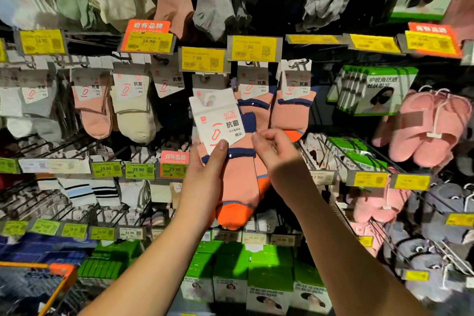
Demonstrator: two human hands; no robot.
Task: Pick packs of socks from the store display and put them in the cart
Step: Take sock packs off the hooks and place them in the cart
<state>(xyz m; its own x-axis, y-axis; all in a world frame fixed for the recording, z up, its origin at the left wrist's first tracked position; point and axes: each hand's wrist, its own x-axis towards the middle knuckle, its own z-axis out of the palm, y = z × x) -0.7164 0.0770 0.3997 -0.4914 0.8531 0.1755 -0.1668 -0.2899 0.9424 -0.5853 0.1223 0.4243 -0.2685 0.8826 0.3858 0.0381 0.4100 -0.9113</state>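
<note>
Head view: the left hand (205,169) grips a pack of pink socks with navy cuffs and orange toes (230,161), thumb pressed on its white card label. The right hand (272,151), fingers curled, pinches the pack's navy cuff just right of that label. More such packs (292,105) hang above, under yellow price tags (202,58). An orange-rimmed cart (60,282) sits far below-left of the pack.

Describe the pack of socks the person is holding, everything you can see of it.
The sock pack is pink knit with navy cuff bands and orange toes, topped by a white card label printed in red. It is tilted in front of the display. The left hand grips it, thumb on the card; the right hand pinches its right edge.
</note>
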